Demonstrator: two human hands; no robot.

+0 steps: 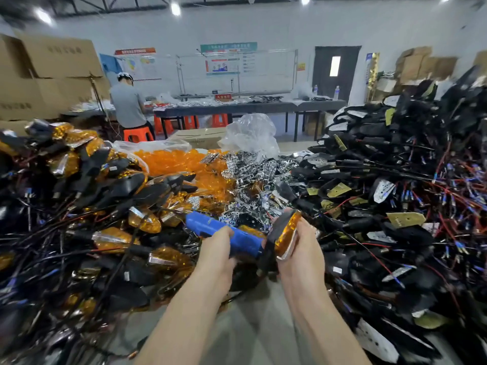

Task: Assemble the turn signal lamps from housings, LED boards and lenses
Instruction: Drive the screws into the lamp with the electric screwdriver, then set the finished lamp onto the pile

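Right hand (303, 250) grasps the lamp (282, 237), left hand (218, 250) grasps the blue tool (210, 225); lamp judged light, stiff, amber lens (290, 229) probably slick, so best held by the black housing (275, 231).

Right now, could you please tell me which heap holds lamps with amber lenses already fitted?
The left heap: its black housings carry amber lenses. The right heap is housings without lenses.

Glossy amber plastic lens (287, 234); matt blue plastic tool (232, 233); crinkled clear plastic bag (250, 133).
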